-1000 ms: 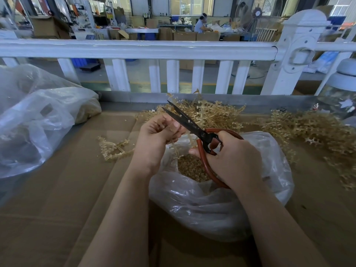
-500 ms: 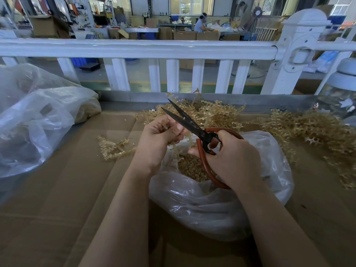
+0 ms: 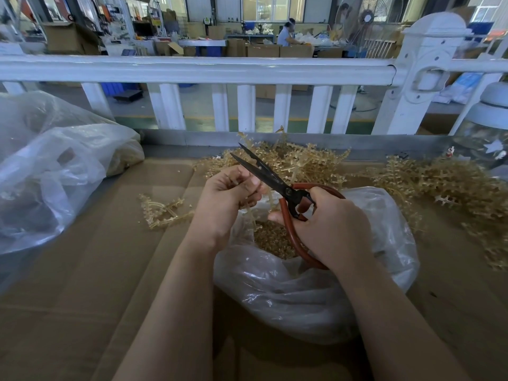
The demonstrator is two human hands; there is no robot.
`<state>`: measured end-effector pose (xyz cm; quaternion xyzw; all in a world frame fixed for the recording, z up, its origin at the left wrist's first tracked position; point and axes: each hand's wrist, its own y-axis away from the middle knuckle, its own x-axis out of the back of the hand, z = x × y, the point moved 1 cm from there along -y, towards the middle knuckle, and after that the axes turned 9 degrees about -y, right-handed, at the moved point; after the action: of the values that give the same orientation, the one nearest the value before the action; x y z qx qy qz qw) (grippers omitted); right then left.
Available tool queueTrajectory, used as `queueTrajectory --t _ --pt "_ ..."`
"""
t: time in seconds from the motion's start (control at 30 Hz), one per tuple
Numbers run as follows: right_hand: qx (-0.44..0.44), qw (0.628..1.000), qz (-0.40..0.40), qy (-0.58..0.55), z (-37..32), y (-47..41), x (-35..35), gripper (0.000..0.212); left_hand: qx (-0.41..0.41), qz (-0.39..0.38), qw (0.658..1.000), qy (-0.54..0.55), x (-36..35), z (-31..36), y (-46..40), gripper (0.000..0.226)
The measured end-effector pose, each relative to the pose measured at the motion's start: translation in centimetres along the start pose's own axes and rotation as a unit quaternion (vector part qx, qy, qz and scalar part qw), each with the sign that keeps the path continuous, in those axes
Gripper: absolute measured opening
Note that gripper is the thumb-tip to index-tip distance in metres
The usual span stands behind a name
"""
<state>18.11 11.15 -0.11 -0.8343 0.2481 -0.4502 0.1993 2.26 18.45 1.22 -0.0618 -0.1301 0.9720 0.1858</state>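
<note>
Gripping black-bladed scissors with looped red handles (image 3: 275, 181) in the curled right hand (image 3: 335, 229), with blades slightly parted, pointing up and left. Pinching a thin beige plastic sprig (image 3: 249, 214) in the left hand (image 3: 228, 199), close beside the blades, above an open clear plastic bag of small beige pieces (image 3: 302, 298).

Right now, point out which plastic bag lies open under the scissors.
The clear bag in the middle, directly beneath the scissors; its mouth gapes over small tan pieces. The larger bag at the left edge lies crumpled, away from the blades.
</note>
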Motion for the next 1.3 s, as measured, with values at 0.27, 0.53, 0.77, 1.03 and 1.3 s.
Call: queueTrajectory --t 0.27,0.53,0.77,1.03,1.3 --pt "-0.007 1.0 0.005 0.007 0.4 -0.1 -0.2 0.066 0.065 0.062 0.994 0.056 0.4 0.1 -0.2 0.044" --pt "-0.052 0.997 0.03 -0.057 0.8 -0.2 -0.1 0.038 0.084 0.073 0.994 -0.007 0.3 -0.4 -0.2 0.012" --pt "-0.12 0.967 0.044 -0.222 0.6 -0.7 -0.4 0.024 0.048 -0.011 0.992 -0.116 -0.6 -0.4 0.1 0.016" --pt "-0.101 0.96 0.025 -0.259 1.0 -0.8 -0.7 0.024 -0.004 -0.079 0.982 -0.174 -1.4 -0.1 0.2 0.02" --pt "-0.095 0.954 0.025 -0.284 0.8 -0.8 -0.6 0.022 0.012 -0.101 0.981 -0.165 -1.6 -0.4 0.2 0.013"
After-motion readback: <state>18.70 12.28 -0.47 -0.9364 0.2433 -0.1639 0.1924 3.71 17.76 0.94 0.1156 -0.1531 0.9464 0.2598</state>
